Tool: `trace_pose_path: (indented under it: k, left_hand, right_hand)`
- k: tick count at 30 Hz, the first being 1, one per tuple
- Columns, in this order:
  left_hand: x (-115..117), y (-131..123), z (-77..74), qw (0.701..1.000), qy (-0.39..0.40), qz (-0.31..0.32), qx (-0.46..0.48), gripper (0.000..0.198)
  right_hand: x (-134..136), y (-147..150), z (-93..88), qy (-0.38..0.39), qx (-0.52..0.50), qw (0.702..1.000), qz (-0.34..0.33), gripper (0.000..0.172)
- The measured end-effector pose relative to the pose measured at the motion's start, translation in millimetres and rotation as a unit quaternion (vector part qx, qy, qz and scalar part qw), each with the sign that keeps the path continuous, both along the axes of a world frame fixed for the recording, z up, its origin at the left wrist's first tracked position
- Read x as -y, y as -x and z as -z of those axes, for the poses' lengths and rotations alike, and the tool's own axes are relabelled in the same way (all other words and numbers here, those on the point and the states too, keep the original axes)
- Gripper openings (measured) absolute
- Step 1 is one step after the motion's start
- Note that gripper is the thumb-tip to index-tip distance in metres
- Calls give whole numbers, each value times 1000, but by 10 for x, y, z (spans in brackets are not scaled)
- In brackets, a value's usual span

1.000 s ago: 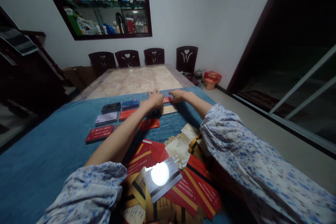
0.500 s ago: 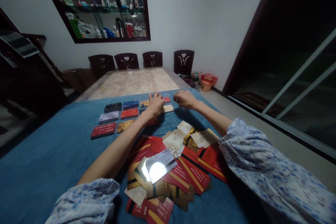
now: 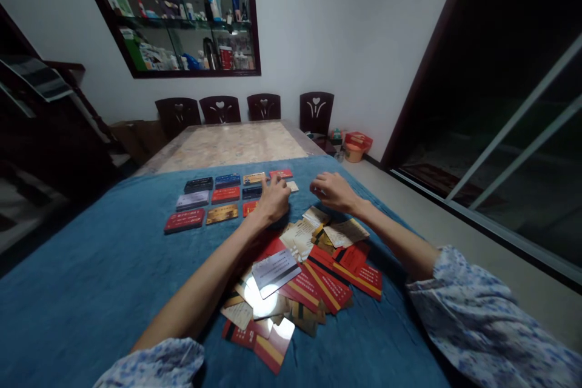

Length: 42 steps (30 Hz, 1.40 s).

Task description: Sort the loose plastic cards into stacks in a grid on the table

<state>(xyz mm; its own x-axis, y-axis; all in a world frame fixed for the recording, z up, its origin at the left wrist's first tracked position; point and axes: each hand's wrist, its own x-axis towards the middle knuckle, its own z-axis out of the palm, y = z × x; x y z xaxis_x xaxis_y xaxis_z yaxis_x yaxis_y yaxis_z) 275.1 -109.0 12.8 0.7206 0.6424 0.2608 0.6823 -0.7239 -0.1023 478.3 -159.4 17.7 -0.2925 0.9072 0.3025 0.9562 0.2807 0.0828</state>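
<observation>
Several small cards lie in neat rows point(image 3: 213, 197) on a blue cloth point(image 3: 91, 267). A loose heap of red, gold and pale cards point(image 3: 309, 267) lies nearer to me. My left hand point(image 3: 273, 199) rests knuckles up at the right end of the rows, fingers curled onto a red card there. My right hand point(image 3: 333, 191) hovers just right of it above the heap's far edge, fingers loosely curled; I cannot make out anything in it. A grey card with a magnetic stripe point(image 3: 276, 269) tops the heap.
Beyond the cloth the table's marble top point(image 3: 231, 142) runs to several dark chairs point(image 3: 264, 106) against the wall. A glass-fronted shelf point(image 3: 182, 18) hangs above. A red tub point(image 3: 357, 144) sits on the floor at right, beside a sliding glass door point(image 3: 513, 151).
Both hands have drawn back toward me from the far row of cards. The view has pulled back, so the heap looks farther away.
</observation>
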Motion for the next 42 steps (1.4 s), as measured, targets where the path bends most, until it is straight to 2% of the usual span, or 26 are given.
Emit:
trace_pose_path:
  k: [5, 15, 20, 26, 30, 33, 42]
  left_hand:
    - [157, -5, 44, 1000, 3, 20, 15, 37]
    - [508, -100, 46, 995, 22, 93, -5, 21]
    - [741, -171, 57, 992, 34, 123, -20, 18]
    - [930, -272, 149, 988, 58, 138, -24, 22]
    - [991, -321, 205, 987, 72, 145, -11, 24]
    - [1001, -344, 226, 986, 78, 148, -3, 26]
    - [978, -344, 217, 985, 90, 146, -15, 30]
  right_hand:
    - [260, -77, 61, 2, 2, 1000, 6, 21]
    - [696, -301, 295, -4, -22, 1000, 6, 18]
    - [844, -406, 408, 2, -52, 999, -3, 16]
    - [940, -524, 470, 19, -107, 993, -42, 23]
    - [993, -588, 472, 35, -128, 989, -68, 30]
    - [1027, -604, 466, 61, -128, 988, -62, 34]
    - [1060, -586, 409, 109, -126, 983, -73, 38]
